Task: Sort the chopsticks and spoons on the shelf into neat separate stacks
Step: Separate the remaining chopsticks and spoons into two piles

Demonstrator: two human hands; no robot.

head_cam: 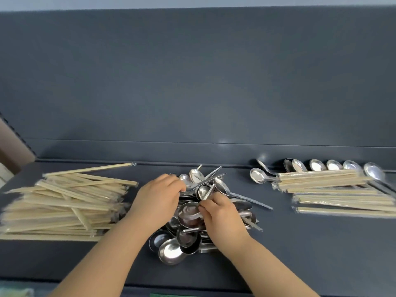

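The left chopstick stack (62,202) runs off the picture's left edge, so its far ends cannot be seen, and its lower layers smear into one pale blur. The right chopstick stack (338,194) is cut by the right edge and covers the handles of the spoon row (334,166) along the shelf's (300,243) back edge. The left hand (158,198) hides part of the spoon heap (192,221), and its fingertips are buried among the handles. The right hand (222,213) covers the heap's right side; whether its fingers actually pinch a spoon cannot be told. Both forearms leave the frame at the bottom edge.
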